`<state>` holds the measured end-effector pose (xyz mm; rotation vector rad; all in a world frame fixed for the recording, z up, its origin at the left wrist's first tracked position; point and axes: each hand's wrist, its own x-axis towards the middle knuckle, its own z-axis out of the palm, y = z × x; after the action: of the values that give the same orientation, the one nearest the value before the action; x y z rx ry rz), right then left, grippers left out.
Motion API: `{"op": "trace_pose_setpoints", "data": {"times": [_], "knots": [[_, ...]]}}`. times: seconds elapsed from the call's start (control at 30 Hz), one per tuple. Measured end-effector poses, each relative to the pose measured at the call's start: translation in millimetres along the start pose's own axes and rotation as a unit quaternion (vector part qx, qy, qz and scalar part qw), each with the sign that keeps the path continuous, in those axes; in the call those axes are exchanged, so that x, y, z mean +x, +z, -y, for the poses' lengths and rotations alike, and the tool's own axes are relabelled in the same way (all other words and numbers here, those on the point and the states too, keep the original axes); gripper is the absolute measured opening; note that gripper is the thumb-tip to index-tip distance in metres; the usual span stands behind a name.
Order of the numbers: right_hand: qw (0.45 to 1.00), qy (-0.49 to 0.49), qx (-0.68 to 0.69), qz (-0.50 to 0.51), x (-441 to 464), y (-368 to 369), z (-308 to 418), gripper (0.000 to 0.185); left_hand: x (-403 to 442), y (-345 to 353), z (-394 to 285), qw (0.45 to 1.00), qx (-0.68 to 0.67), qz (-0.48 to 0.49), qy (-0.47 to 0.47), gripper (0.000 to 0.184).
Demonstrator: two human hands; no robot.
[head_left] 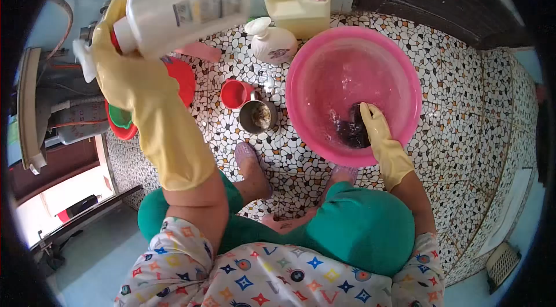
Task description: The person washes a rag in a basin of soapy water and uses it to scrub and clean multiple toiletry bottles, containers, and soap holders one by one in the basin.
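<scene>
My left hand (pixel 124 70), in a yellow rubber glove, is wrapped round the neck of a large white pump bottle (pixel 188 9). The bottle is held up and lies nearly sideways, its red collar and white pump head at my hand, its base to the right. My right hand (pixel 379 130), gloved alike, reaches into a pink basin (pixel 354 159) and closes on a dark wet cloth (pixel 351 129). Its fingertips are partly hidden by the cloth. Shallow water with some suds covers the basin's bottom.
A ribbed white pump bottle (pixel 274 45) and a pale yellow jug (pixel 298 13) with a brown cap stand behind the basin. Between my feet and the wall are a red mug (pixel 236 94) and a metal pot (pixel 258 116). A dark door (pixel 428 0) is at the back right.
</scene>
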<state>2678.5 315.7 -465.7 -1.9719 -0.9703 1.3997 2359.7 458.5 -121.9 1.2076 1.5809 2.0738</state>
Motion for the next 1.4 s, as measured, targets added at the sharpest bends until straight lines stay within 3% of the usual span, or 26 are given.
{"op": "trace_pose_setpoints", "data": {"times": [0.03,0.1,0.13,0.23,0.33,0.43,0.47,0.53,0.57,0.67,0.77,0.8,0.83,0.9,0.97,1.03,1.07,1.1,1.17,1.2,1.3,1.4], "knots": [[1.0,-0.005,-0.015,-0.01,-1.9,-0.1,3.1,0.051,20.0,-14.6,23.4,0.997,0.042,0.031,0.049,0.036],[0.999,-0.024,-0.022,-0.015,-2.2,0.4,3.5,0.051,34.0,-12.6,52.8,0.999,0.001,-0.032,-0.009,0.036],[0.999,-0.036,-0.013,-0.01,-0.6,1.4,-1.8,0.051,41.7,-11.2,73.6,0.998,0.059,-0.029,-0.022,0.036],[0.998,-0.049,-0.046,0.012,-5.8,-2.3,0.4,0.05,49.5,-24.0,155.5,0.935,0.343,0.07,-0.066,0.036],[0.993,-0.051,-0.107,0.013,-18.0,-2.3,13.2,0.047,75.1,-74.5,285.6,0.896,0.398,0.191,-0.045,0.034],[0.989,-0.074,-0.124,0.032,-16.5,-5.4,9.1,0.047,60.2,-68.9,280.4,0.878,0.399,0.133,-0.228,0.036],[0.988,-0.088,-0.123,0.039,-14.9,-5.7,4.2,0.046,56.8,-68.3,284.0,0.863,0.398,0.112,-0.288,0.038],[0.99,-0.067,-0.127,0.012,-15.7,-5.1,8.9,0.045,62.2,-98.6,357.6,0.944,0.13,0.183,-0.243,0.04],[0.99,-0.052,-0.132,0.001,-17.2,-4.8,10.1,0.044,58.9,-118.9,400.8,0.953,-0.008,0.21,-0.217,0.042],[0.984,-0.088,-0.154,-0.028,-19.5,-3.7,18.2,0.043,36.8,-96.8,346.9,0.949,0.102,0.16,-0.253,0.038],[0.983,-0.083,-0.161,-0.028,-19.7,-3.1,21.9,0.041,12.4,-78.2,290.7,0.947,0.157,0.16,-0.231,0.031],[0.983,-0.085,-0.161,-0.032,-17.9,-1.9,18.9,0.041,1.2,-69.3,279.8,0.949,0.089,0.066,-0.295,0.03],[0.983,-0.087,-0.16,-0.035,-14.8,-1.6,13.2,0.041,-13.2,-57.4,268.2,0.95,0.075,0.024,-0.302,0.032],[0.981,-0.086,-0.167,-0.04,-12.1,-0.7,11.9,0.041,-47.5,-28.4,244.1,0.961,0.099,-0.008,-0.256,0.042],[0.98,-0.074,-0.181,-0.05,-14.6,-2.2,14.3,0.041,-75.0,-0.1,217.2,0.972,0.17,0.019,-0.159,0.062],[0.978,-0.11,-0.176,-0.035,-15.7,-4.2,12.3,0.042,-78.5,16.2,180.3,0.964,0.173,0.2,-0.015,0.075],[0.976,-0.119,-0.177,-0.037,-21.3,-4.0,16.5,0.043,-74.0,21.5,150.7,0.916,0.247,0.316,-0.016,0.077],[0.975,-0.129,-0.179,-0.038,-26.6,-3.5,20.8,0.043,-69.6,29.7,137.0,0.88,0.276,0.384,-0.035,0.065],[0.96,-0.153,-0.229,-0.049,-28.9,0.7,17.4,0.049,-31.7,48.2,163.1,0.707,0.432,0.56,0.005,0.05],[0.951,-0.19,-0.242,-0.036,-20.6,4.0,7.3,0.054,-24.3,53.1,188.7,0.723,0.44,0.532,0.036,0.04],[0.937,-0.132,-0.315,0.075,-37.4,-8.0,50.9,0.062,-24.8,63.2,146.7,0.655,0.514,0.543,-0.105,0.039],[0.902,-0.132,-0.401,0.091,-27.8,-4.3,40.0,0.074,-22.7,51.5,144.3,0.669,0.542,0.509,-0.004,0.04]]}}
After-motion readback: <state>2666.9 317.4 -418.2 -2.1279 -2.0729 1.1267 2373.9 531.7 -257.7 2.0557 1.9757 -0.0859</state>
